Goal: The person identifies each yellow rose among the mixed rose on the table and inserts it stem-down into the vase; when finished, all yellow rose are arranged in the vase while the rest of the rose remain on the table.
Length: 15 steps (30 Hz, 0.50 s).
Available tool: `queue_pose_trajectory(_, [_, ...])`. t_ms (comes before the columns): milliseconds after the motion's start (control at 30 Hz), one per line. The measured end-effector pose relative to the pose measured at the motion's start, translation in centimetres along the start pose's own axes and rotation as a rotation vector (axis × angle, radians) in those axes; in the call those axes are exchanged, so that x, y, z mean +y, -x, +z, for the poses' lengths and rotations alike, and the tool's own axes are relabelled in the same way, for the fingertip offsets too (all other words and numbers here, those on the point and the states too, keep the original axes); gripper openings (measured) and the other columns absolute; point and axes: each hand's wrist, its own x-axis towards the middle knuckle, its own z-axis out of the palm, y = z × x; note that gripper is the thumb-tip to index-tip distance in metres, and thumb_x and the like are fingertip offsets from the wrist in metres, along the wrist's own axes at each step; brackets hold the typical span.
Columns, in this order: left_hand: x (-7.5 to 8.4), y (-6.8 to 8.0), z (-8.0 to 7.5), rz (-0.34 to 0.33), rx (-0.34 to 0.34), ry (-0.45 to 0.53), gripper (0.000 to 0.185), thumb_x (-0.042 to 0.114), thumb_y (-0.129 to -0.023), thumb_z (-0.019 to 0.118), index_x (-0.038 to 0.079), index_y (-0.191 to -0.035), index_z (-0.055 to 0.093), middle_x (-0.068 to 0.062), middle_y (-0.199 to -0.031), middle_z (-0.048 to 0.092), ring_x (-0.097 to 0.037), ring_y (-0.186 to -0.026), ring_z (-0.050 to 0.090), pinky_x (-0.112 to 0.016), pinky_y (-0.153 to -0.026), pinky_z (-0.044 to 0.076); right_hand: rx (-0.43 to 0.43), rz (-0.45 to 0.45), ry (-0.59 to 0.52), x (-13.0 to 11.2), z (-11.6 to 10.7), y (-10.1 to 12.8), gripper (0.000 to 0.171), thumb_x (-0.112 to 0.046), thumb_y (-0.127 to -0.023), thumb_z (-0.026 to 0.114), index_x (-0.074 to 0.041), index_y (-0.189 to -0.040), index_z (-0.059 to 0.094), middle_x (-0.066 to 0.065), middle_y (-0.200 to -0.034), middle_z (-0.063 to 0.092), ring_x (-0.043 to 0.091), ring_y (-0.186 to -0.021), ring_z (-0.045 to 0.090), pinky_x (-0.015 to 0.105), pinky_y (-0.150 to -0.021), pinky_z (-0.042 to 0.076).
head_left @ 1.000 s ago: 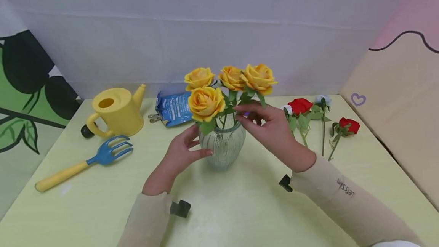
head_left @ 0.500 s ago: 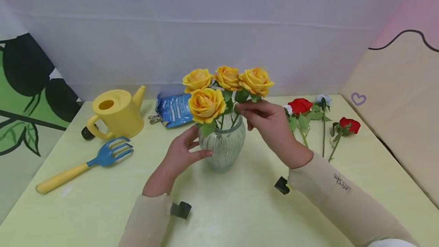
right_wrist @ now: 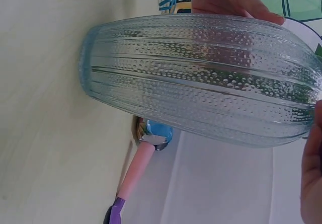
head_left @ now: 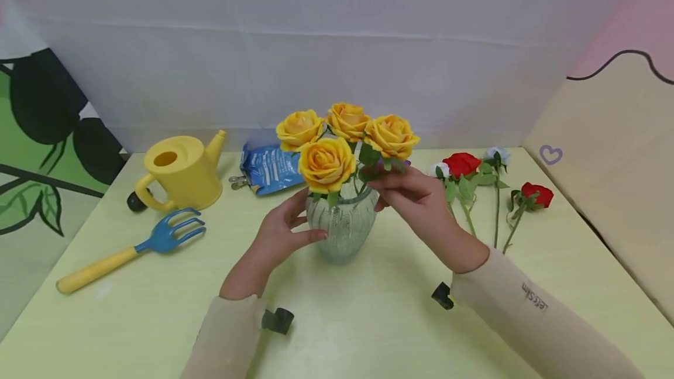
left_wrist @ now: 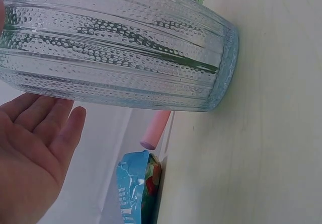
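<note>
A ribbed clear glass vase [head_left: 342, 227] stands upright on the table with several yellow roses in it. My left hand [head_left: 276, 235] holds the vase's left side, thumb at the front and fingers curving behind. My right hand [head_left: 426, 209] is at the rim's right side and pinches the rightmost yellow rose [head_left: 392, 136] by its stem, below the bloom; leaves and fingers partly hide the grip. The front yellow rose [head_left: 327, 164] leans over the rim. Through the pebbled glass in the left wrist view, a dark green stem [left_wrist: 186, 62] reaches near the vase's base.
To the right lie red roses [head_left: 461, 164] and pale flowers [head_left: 497, 155]. A yellow watering can [head_left: 184, 171] and a blue hand fork [head_left: 163, 237] with a yellow handle are at left. Behind the vase are a blue packet [head_left: 271, 168] and a pink-handled tool [right_wrist: 137, 169].
The rightmost yellow rose has come down and slightly left, with my right hand dipping a little. The front rose has shifted slightly right. My left hand stays on the vase.
</note>
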Motion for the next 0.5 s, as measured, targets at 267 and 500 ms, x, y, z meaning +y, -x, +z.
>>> queue_pose_trajectory(267, [0.2,-0.2,-0.2,0.009,-0.031,-0.026,0.081,0.009,-0.076,0.076,0.009,-0.143,0.032,-0.010,-0.144,0.037,-0.028,-0.124,0.044,-0.043,-0.098,0.041,0.116,0.014,0.163,1.5,-3.3,3.1,0.019,0.009,-0.089,0.048,0.010,-0.093,0.066,0.008,-0.102,0.064,0.019,-0.065,0.062,0.028,-0.069,0.055])
queue_pose_trajectory(500, [0.1,0.4,-0.9,-0.032,-0.069,-0.106,0.084,0.017,-0.076,0.077,0.009,-0.145,0.029,-0.008,-0.145,0.035,-0.028,-0.129,0.036,-0.043,-0.100,0.039,0.032,0.311,0.364,3.0,-6.0,4.5,0.018,0.002,-0.091,0.051,0.003,-0.096,0.068,0.007,-0.095,0.065,0.020,-0.071,0.064,0.028,-0.072,0.054])
